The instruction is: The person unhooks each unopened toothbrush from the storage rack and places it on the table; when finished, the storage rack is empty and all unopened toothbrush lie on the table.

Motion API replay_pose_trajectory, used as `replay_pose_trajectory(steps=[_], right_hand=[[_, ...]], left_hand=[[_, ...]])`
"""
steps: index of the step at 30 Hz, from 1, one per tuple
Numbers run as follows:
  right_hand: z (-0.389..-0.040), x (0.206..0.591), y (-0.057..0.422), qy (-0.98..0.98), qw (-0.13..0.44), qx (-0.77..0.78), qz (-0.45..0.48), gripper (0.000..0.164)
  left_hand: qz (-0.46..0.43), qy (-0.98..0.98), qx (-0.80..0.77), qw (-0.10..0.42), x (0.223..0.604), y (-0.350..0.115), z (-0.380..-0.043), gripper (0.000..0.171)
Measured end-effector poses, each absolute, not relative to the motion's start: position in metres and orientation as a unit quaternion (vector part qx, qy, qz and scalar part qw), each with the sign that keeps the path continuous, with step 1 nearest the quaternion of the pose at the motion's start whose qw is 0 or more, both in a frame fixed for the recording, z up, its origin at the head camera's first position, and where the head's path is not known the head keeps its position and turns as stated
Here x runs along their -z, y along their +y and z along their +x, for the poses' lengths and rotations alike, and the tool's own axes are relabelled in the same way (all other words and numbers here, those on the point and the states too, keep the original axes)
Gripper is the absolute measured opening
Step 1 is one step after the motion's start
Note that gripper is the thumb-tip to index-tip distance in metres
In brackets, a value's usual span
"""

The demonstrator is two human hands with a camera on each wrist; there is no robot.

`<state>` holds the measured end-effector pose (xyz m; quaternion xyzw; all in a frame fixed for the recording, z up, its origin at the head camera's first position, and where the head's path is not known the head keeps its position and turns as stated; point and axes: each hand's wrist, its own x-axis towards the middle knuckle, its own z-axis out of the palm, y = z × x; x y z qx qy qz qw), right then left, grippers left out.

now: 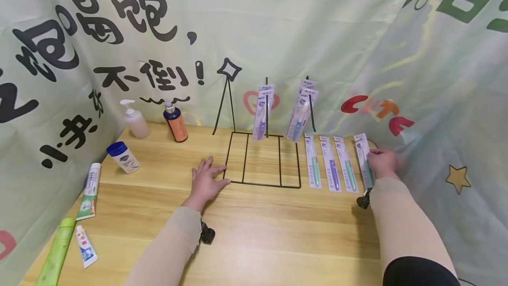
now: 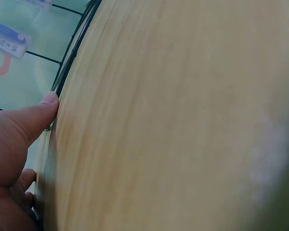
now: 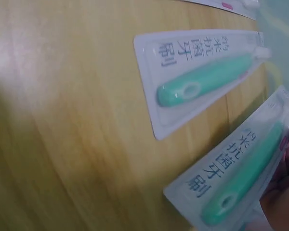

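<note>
My right hand [image 1: 382, 162] grips the edge of a packaged toothbrush [image 1: 362, 148] at the right end of a row. In the right wrist view its green handle shows through the clear pack, which is tilted against the table. Three more packaged toothbrushes [image 1: 331, 164] lie to its left, two green and one purple. A black wire display rack [image 1: 262, 184] stands at the table's middle, with packaged toothbrushes [image 1: 263, 111] hanging from two hooks. My left hand [image 1: 205, 182] has its fingers spread at the rack's front left corner, and the thumb [image 2: 43, 108] touches the wire.
At the back left stand a pump bottle [image 1: 136, 122] and a dark blue bottle with an orange label [image 1: 176, 125]. A blue-capped white bottle [image 1: 125, 158], two toothpaste tubes [image 1: 89, 193] and a green tube [image 1: 58, 250] are along the left edge. Printed curtains [image 1: 317, 34] enclose the table.
</note>
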<state>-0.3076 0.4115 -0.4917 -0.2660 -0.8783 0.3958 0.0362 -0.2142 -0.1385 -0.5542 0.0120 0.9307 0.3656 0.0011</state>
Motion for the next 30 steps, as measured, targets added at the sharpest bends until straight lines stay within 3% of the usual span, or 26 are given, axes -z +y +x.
replay_pose_trajectory(steps=[12, 17, 22, 24, 27, 30], right_hand=[[-0.305, 0.485, 0.394, -0.893, 0.057, -0.386, -0.224, 0.048], [-0.297, 0.464, 0.35, -0.905, 0.168, -0.369, -0.129, 0.041], [-0.279, 0.445, 0.279, -0.853, 0.306, -0.423, -0.015, 0.02], [-0.271, 0.439, 0.251, -0.826, 0.326, -0.459, 0.029, 0.013], [-0.262, 0.435, 0.212, -0.795, 0.318, -0.51, 0.084, 0.008], [-0.258, 0.433, 0.176, -0.783, 0.275, -0.547, 0.11, 0.009]], left_hand=[[0.011, 0.932, -0.362, -0.001, 0.555, -0.14, -0.213, 0.054], [0.01, 0.933, -0.36, -0.003, 0.555, -0.141, -0.211, 0.054], [0.011, 0.934, -0.358, -0.003, 0.555, -0.142, -0.21, 0.054], [0.013, 0.933, -0.358, -0.006, 0.555, -0.141, -0.211, 0.054], [0.015, 0.933, -0.361, -0.009, 0.555, -0.14, -0.213, 0.054], [0.012, 0.932, -0.363, -0.007, 0.555, -0.137, -0.214, 0.054]])
